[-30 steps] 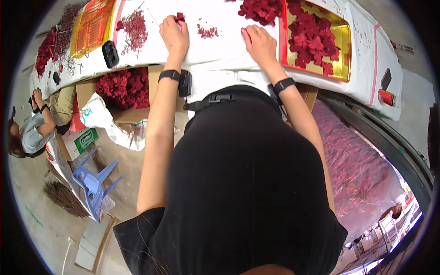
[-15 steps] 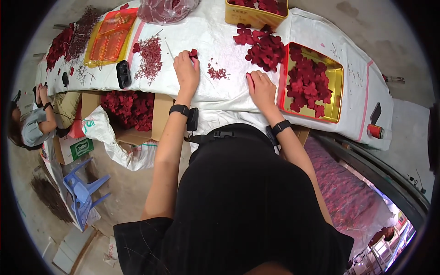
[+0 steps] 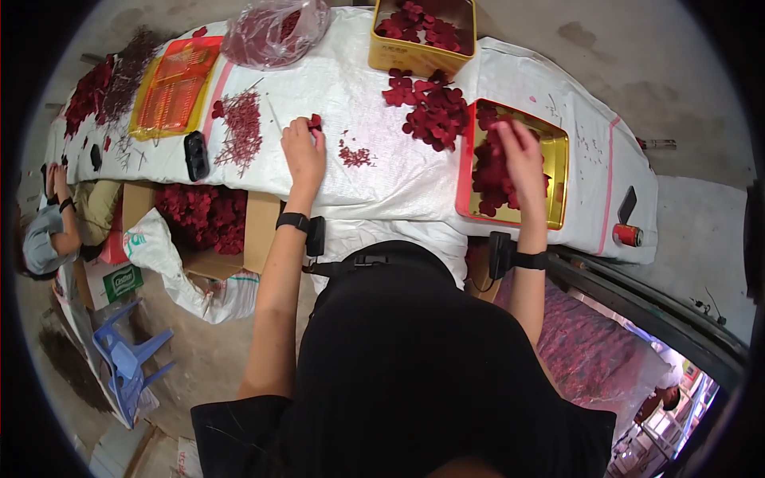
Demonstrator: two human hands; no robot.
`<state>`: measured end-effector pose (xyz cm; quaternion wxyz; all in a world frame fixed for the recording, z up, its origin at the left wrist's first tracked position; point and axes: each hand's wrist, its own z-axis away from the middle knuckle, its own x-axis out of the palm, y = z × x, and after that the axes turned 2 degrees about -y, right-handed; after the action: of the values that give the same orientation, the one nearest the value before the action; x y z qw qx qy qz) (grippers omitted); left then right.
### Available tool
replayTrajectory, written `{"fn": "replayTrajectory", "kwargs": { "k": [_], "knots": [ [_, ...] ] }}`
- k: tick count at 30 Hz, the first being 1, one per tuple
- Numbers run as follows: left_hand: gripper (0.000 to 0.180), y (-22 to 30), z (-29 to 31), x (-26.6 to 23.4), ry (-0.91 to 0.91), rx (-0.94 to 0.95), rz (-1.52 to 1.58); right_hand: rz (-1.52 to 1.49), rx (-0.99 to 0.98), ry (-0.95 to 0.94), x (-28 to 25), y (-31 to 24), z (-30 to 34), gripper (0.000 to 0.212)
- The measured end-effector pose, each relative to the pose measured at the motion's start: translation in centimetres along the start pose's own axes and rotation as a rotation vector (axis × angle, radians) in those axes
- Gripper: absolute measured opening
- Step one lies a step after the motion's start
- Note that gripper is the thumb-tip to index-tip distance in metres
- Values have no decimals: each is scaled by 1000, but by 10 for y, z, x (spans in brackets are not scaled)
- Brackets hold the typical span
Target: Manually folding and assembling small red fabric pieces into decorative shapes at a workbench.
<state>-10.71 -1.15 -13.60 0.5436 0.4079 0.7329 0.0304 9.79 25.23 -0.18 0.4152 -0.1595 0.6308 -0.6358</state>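
Observation:
My left hand point(image 3: 303, 159) rests on the white-covered table, its fingers closed on a dark red fabric flower point(image 3: 315, 122) that shows at the fingertips. Close to its right lies a small scatter of tiny red bits point(image 3: 355, 154). My right hand point(image 3: 524, 163) is over a gold tin with a red rim point(image 3: 560, 171); its fingers look stretched and a little apart, slightly blurred. Beneath them, dark red flowers point(image 3: 490, 187) fill much of the tin. I see no flower clearly held there. A heap of similar flowers point(image 3: 434, 111) lies just left of the tin.
Left of my left hand are thin red stems point(image 3: 241, 131), a black case point(image 3: 196, 155) and orange-yellow packs point(image 3: 171, 88). Behind stand a plastic bag point(image 3: 275, 36) and another gold tin point(image 3: 418, 56). A can point(image 3: 627, 235) and phone point(image 3: 628, 205) sit far right; another person point(image 3: 52, 235) works far left.
My right hand has moved right and forward from the table's front edge to over the flowers in the tin. My left hand stays by the bits. The whole view has shifted slightly.

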Motion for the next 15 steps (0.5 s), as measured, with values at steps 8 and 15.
{"fn": "replayTrajectory", "kwargs": {
  "k": [8,15],
  "knots": [
    [15,0,-1,-1,-43,-17,-7,-434,268,129,-86,19,-9,34],
    [16,2,-1,-2,-24,-8,-4,-339,297,140,-112,9,7,38]
  ]
}}
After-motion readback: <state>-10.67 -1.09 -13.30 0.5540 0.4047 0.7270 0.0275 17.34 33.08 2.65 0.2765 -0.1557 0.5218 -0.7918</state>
